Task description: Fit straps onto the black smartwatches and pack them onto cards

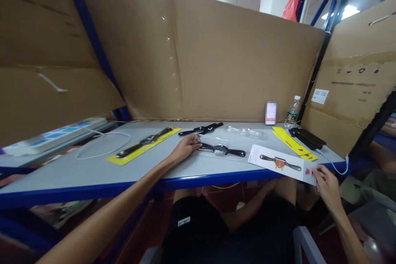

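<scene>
My left hand (187,147) is closed on the left end of a clear plastic blister shell (202,153), which lies on the table. Inside the shell rests a black spokeshave (221,148) with two handles. In a pinch, my right hand (326,181) grips the right end of a white printed card (278,162). That card carries a picture of a spokeshave and hangs tilted over the table's front edge. Further left, another black spokeshave (145,142) lies on a yellow card (125,159). Behind the shell are loose black spokeshaves (201,129).
An empty clear blister shell (246,132) lies at the back. Yellow cards (293,143) sit at the right beside a black case (307,138) with a white cable. A phone (270,113) and water bottle (292,112) stand behind. Cardboard walls (247,57) enclose the table; a power strip (58,134) is left.
</scene>
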`<state>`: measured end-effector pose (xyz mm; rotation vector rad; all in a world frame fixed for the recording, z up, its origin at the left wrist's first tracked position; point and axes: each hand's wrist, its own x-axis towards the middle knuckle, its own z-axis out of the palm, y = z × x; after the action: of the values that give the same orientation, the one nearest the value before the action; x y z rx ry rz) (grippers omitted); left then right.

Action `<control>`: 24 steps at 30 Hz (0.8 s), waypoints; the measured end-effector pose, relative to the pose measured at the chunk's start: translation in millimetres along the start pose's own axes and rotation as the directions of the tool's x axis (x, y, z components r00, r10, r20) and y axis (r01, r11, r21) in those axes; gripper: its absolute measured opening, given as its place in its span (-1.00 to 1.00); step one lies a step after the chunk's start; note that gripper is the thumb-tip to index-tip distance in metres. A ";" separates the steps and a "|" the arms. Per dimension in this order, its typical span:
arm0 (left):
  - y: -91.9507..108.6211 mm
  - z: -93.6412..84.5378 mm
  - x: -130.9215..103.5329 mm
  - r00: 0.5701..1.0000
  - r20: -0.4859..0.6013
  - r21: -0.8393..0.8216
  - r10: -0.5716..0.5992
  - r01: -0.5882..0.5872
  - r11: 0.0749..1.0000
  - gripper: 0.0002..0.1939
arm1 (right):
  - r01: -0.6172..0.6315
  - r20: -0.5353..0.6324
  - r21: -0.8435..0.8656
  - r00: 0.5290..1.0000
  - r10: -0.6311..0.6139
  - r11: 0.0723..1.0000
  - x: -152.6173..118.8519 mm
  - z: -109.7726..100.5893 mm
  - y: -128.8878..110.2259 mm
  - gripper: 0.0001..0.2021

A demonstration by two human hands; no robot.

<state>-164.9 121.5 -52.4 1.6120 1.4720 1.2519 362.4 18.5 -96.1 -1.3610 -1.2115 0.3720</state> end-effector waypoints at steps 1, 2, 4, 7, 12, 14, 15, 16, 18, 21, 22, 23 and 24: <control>-0.8 -0.2 0.3 1.000 0.004 -0.001 0.001 -0.001 1.000 -0.59 | 0.016 -0.004 -0.020 1.000 -0.016 1.000 0.7 -1.1 -1.3 -0.48; -1.8 -0.3 0.7 1.000 0.007 -0.003 0.001 -0.001 1.000 -0.59 | 0.030 -0.002 -0.038 1.000 -0.030 0.999 1.6 -2.0 -2.3 -0.48; -4.2 -0.7 1.9 1.000 0.010 0.001 -0.003 0.003 1.000 -0.59 | 0.052 0.010 -0.067 0.999 -0.051 0.996 4.0 -3.5 -3.2 -0.47; -8.1 -1.5 3.9 1.000 0.006 0.018 0.002 -0.002 1.000 -0.57 | 0.069 0.033 -0.101 0.997 -0.066 0.992 7.7 -4.7 -2.6 -0.46; -12.9 -2.1 6.3 1.000 -0.004 0.030 0.014 -0.014 0.999 -0.52 | 0.042 0.061 -0.114 0.998 -0.036 0.993 14.1 -5.0 0.8 -0.46; -15.1 -1.6 7.8 1.000 0.001 0.032 0.013 -0.013 0.999 -0.52 | 0.019 0.081 -0.097 0.997 -0.011 0.995 18.3 -5.0 1.9 -0.47; -16.6 -1.4 8.8 1.000 0.003 0.033 0.017 -0.017 0.999 -0.52 | 0.004 0.093 -0.085 0.996 0.004 0.996 20.6 -4.9 2.1 -0.47; -18.3 -1.1 9.9 1.000 0.003 0.036 0.023 -0.023 0.999 -0.52 | -0.015 0.103 -0.070 0.994 0.023 0.997 22.9 -4.7 2.0 -0.47; -21.9 -1.3 11.8 0.999 -0.017 0.057 0.041 -0.040 0.998 -0.51 | -0.066 0.118 -0.044 0.990 0.071 0.997 26.4 -3.6 1.3 -0.44; -24.5 -3.3 10.5 0.994 -0.079 0.163 0.080 -0.066 0.984 -0.51 | -0.142 0.117 -0.028 0.983 0.144 0.989 27.7 -0.8 0.1 -0.40; -23.2 -4.1 8.3 0.989 -0.105 0.231 0.108 -0.081 0.970 -0.50 | -0.155 0.114 -0.028 0.981 0.157 0.988 27.2 0.2 0.0 -0.39; -20.1 -4.4 5.3 0.979 -0.132 0.315 0.156 -0.108 0.943 -0.50 | -0.162 0.113 -0.028 0.980 0.164 0.986 26.4 1.0 0.2 -0.40; -15.2 -3.7 1.6 0.962 -0.153 0.408 0.227 -0.148 0.901 -0.50 | -0.164 0.111 -0.027 0.980 0.166 0.986 25.5 1.7 0.6 -0.40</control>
<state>-174.3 125.4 -64.4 1.9794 1.8189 1.3127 371.5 40.1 -85.9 -1.4766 -1.1999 0.5634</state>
